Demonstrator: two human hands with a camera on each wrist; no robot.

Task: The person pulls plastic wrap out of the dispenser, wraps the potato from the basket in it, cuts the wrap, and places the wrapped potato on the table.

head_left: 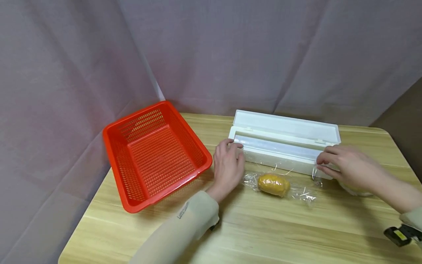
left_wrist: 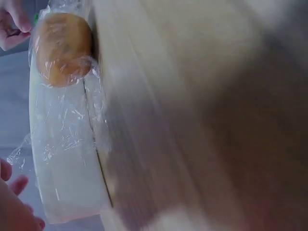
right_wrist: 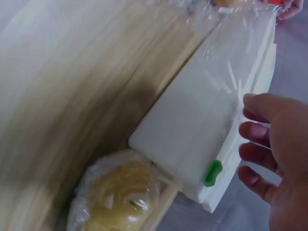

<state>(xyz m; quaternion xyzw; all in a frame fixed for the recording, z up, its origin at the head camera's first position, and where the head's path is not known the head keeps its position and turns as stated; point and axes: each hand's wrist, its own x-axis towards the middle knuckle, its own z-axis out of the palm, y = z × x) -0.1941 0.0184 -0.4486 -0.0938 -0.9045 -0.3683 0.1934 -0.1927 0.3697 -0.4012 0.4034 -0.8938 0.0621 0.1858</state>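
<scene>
A white cling film box lies with its lid up and a film roll inside. Clear cling film hangs over its front. In front lies a yellow-orange, potato-like item with film over and around it. At the box's right end, my right hand pinches the film edge between thumb and forefinger. My left hand is at the left end, its bent fingers apart over the box edge; their contact with the film is unclear. A green slider sits at the box's right end.
A red plastic basket stands left of my left hand. Another yellow item wrapped in film lies by the box's right end, mostly hidden under my right hand in the head view. Grey curtains hang behind the wooden table.
</scene>
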